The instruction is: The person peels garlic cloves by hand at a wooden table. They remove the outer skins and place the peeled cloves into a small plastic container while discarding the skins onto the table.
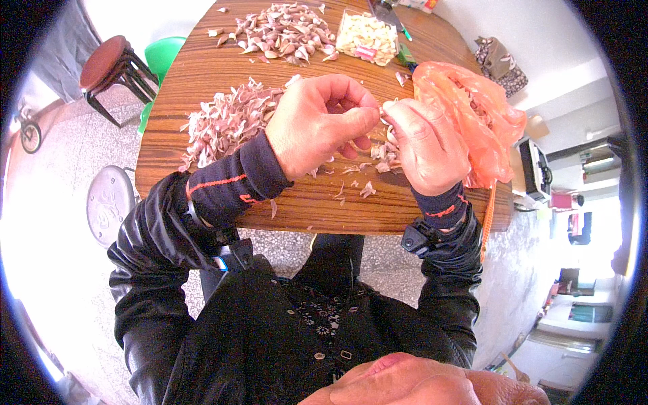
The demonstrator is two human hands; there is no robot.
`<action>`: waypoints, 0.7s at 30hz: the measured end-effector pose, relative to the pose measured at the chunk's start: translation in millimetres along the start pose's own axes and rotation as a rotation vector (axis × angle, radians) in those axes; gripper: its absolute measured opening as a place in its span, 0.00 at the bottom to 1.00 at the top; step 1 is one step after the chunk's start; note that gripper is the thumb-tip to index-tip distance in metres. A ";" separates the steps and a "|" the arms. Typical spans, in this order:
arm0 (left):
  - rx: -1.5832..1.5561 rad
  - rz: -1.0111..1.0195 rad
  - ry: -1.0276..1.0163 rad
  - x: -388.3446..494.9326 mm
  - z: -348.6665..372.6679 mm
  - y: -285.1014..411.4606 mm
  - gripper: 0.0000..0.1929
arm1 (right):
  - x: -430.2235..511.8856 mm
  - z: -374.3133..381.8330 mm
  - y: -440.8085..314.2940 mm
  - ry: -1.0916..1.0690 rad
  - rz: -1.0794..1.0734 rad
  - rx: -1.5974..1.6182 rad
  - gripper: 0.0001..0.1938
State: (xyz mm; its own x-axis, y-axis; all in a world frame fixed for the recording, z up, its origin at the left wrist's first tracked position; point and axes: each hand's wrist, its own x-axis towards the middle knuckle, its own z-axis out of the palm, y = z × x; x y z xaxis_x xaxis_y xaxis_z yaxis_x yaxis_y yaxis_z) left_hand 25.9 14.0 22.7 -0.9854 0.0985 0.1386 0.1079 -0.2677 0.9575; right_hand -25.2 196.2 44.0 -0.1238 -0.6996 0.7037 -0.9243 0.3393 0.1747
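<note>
My left hand (324, 121) and my right hand (425, 142) meet fingertip to fingertip above the wooden table. A small pale piece, apparently a garlic clove (387, 107), shows at the right fingertips; the fingers partly hide it. Whether the left fingertips grip it too, I cannot tell. Beside my left hand lies a heap of garlic skins (228, 119). Farther back are a pile of unpeeled garlic cloves (286, 30) and a clear plastic container of peeled cloves (367, 38). An orange plastic bag (445, 101) with garlic pieces inside touches the area right of my right hand.
Scraps of skin (368, 190) are scattered near the front edge of the wooden table (314, 217). A green-handled item (406, 55) lies beside the container. Stacked stools (104, 63), a grey stool (110, 206) and a green chair (164, 55) stand to the left.
</note>
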 end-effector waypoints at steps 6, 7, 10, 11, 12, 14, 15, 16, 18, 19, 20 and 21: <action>-0.050 -0.016 -0.047 2.8 -3.6 -3.2 0.05 | 1.0 0.0 -0.6 -0.047 -0.090 -0.019 0.18; -0.059 -0.022 -0.052 3.1 -4.0 -4.0 0.05 | 1.7 0.7 -0.1 -0.034 -0.108 -0.014 0.18; -0.102 -0.023 -0.068 3.9 -4.6 -6.3 0.04 | 2.7 6.4 -2.9 0.002 -0.027 0.079 0.16; -0.122 -0.018 -0.071 3.9 -4.2 -6.9 0.03 | 2.4 7.1 -3.9 -0.015 0.029 0.125 0.14; -0.136 -0.021 -0.073 3.9 -4.0 -7.2 0.03 | 1.3 6.4 -5.1 -0.032 0.084 0.171 0.13; -0.161 -0.030 -0.094 4.3 -4.7 -6.5 0.02 | 0.1 9.1 -6.7 -0.039 0.287 0.403 0.10; -0.170 -0.039 -0.103 4.4 -5.0 -5.8 0.02 | -0.3 12.7 -8.0 -0.028 0.435 0.590 0.08; -0.175 -0.049 -0.095 4.1 -5.0 -5.3 0.02 | -0.5 15.1 -8.0 -0.014 0.584 0.787 0.07; -0.199 -0.059 -0.084 3.4 -4.9 -4.3 0.02 | -0.2 16.3 -4.4 0.018 0.751 1.018 0.06; -0.202 -0.069 -0.076 3.6 -5.4 -3.9 0.02 | -0.1 16.4 -2.8 0.042 0.839 1.141 0.05; -0.218 -0.069 -0.074 3.8 -6.6 -3.4 0.01 | -0.1 16.5 -2.0 0.040 0.856 1.213 0.05; -0.235 -0.068 -0.073 4.3 -7.6 -3.2 0.01 | 0.0 16.6 -1.3 0.044 0.877 1.288 0.04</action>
State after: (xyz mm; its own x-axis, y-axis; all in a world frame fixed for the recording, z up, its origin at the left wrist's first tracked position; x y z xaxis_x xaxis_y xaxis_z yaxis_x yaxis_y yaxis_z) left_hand 20.4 8.0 18.3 -0.9764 0.1907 0.1016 -0.0006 -0.4725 0.8813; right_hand -30.0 185.3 32.3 -0.7819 -0.5527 0.2884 -0.2488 -0.1475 -0.9573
